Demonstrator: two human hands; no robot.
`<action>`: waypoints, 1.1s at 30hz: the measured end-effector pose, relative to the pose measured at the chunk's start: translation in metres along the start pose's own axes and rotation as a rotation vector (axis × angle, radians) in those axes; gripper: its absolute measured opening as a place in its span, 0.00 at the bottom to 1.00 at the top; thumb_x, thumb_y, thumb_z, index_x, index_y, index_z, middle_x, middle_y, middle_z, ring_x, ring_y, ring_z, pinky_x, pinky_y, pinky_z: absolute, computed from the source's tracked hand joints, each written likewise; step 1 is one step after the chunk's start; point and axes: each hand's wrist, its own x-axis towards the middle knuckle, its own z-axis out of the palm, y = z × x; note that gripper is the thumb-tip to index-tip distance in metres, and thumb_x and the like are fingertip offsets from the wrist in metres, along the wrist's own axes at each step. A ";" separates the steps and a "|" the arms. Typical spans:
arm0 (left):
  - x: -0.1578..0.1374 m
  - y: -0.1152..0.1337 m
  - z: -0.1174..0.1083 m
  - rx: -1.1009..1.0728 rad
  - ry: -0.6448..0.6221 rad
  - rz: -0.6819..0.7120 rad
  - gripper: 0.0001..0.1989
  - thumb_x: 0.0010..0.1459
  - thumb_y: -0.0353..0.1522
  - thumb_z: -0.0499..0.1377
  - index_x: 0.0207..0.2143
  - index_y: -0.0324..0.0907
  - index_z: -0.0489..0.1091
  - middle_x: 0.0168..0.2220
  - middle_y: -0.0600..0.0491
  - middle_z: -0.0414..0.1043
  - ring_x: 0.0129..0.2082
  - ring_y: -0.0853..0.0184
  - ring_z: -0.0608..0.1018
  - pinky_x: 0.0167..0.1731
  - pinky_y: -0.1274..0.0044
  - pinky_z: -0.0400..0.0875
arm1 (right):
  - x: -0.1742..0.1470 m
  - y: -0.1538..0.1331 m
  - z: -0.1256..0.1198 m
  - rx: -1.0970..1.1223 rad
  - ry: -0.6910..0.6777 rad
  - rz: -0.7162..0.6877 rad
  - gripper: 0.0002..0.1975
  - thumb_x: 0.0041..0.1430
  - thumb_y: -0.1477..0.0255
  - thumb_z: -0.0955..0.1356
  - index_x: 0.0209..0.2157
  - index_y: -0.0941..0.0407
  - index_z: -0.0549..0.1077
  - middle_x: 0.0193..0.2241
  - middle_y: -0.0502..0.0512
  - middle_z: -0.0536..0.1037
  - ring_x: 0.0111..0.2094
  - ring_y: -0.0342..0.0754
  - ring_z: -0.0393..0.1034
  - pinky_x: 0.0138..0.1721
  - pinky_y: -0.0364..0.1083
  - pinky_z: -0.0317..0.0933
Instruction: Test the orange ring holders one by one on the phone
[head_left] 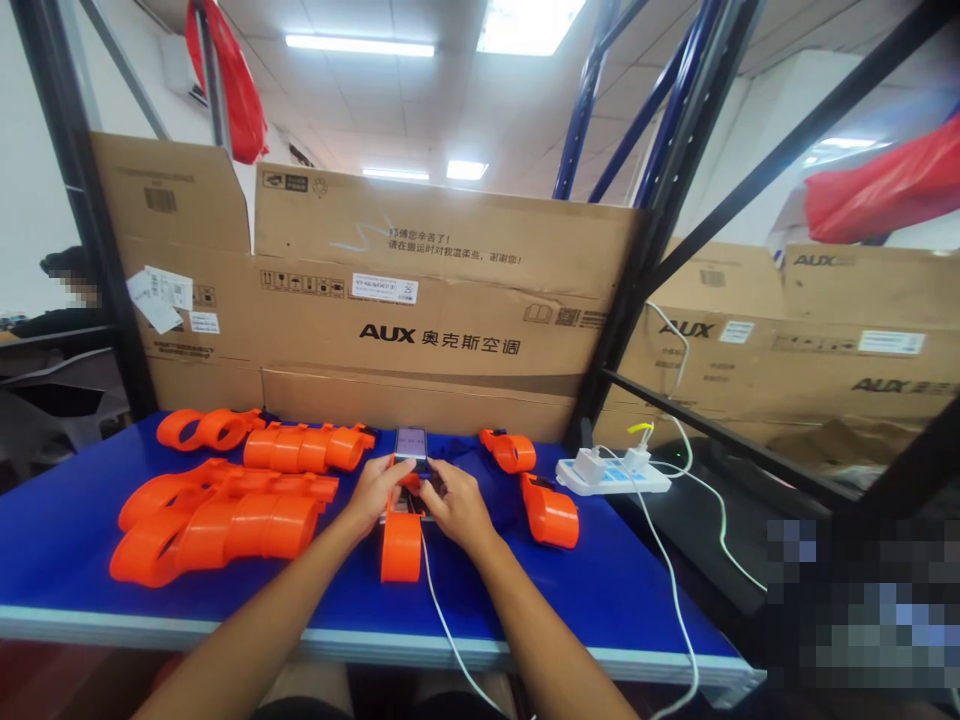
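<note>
Hands together at the middle of a blue table, both arms reaching forward from the near edge. Left hand closed on the upper part of an orange ring; its thumb lies at the lower end of a phone, which points away from me with its screen lit. Right hand up against the same spot, fingers bent inward; I cannot tell whether they grip or only touch, as my own knuckles hide the contact. Round part of the ring hangs just below my hands, nearer to me than the phone. White cable runs from under my hands over the near edge. To my left, more orange rings lie in rows, some overlapping. To my right, two loose ones, the farther and the nearer, lie apart. Beyond them, near the right edge, a white power strip with two plugs in it. Large cardboard sheet with printing stands upright along the back.
</note>
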 end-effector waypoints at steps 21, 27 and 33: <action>0.000 0.002 -0.001 -0.048 -0.033 -0.016 0.20 0.54 0.46 0.64 0.30 0.36 0.75 0.18 0.51 0.73 0.10 0.75 0.63 0.14 0.79 0.50 | 0.002 -0.007 -0.006 0.074 -0.022 0.031 0.15 0.63 0.69 0.65 0.50 0.55 0.74 0.35 0.56 0.80 0.33 0.50 0.74 0.38 0.47 0.67; 0.004 0.007 -0.005 -0.114 -0.242 -0.106 0.26 0.54 0.51 0.60 0.25 0.34 0.74 0.13 0.48 0.70 0.08 0.75 0.59 0.12 0.79 0.49 | 0.004 -0.003 -0.010 0.250 0.091 0.228 0.15 0.67 0.65 0.60 0.37 0.55 0.76 0.23 0.52 0.76 0.24 0.46 0.71 0.26 0.42 0.63; 0.005 0.005 0.000 -0.136 -0.119 -0.149 0.23 0.49 0.48 0.65 0.30 0.35 0.73 0.23 0.42 0.78 0.08 0.76 0.61 0.12 0.80 0.49 | 0.011 0.006 0.003 0.678 0.216 0.602 0.19 0.63 0.54 0.64 0.28 0.55 0.69 0.15 0.46 0.69 0.12 0.40 0.56 0.12 0.39 0.50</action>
